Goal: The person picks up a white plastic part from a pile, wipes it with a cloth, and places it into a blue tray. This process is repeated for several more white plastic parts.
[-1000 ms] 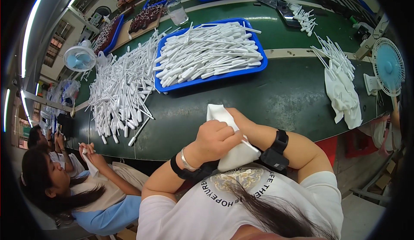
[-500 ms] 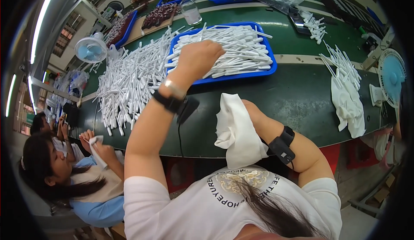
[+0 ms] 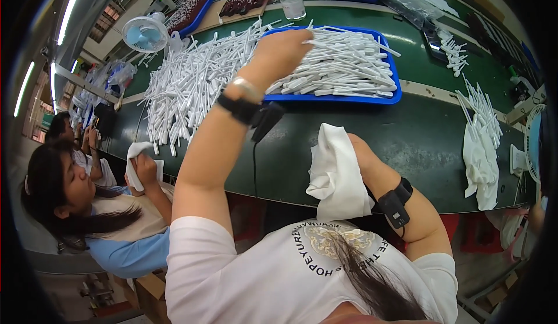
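My left hand (image 3: 283,49) reaches over the far left part of a blue tray (image 3: 337,98). Its fingers are drawn together among the white plastic sticks (image 3: 349,65) heaped there, and whatever they pinch is hidden. Each stick is thin, with a thicker end. Close in front of my body, my right hand (image 3: 362,154) grips a crumpled white cloth (image 3: 336,175), which drapes down and covers most of the fingers. A large loose pile of the same sticks (image 3: 189,85) spreads over the green table left of the tray.
At the right lie a bundle of sticks (image 3: 481,111) on a white cloth (image 3: 481,170) and a fan (image 3: 532,143). A glass beaker (image 3: 292,3) stands behind the tray. Another fan (image 3: 144,34) is at the far left. A co-worker (image 3: 64,190) sits close on my left, holding a cloth.
The whole view has shifted. Against the tray, my left hand has moved toward its far edge and a little left. My right hand keeps the cloth in front of me. The co-worker's cloth is lifted.
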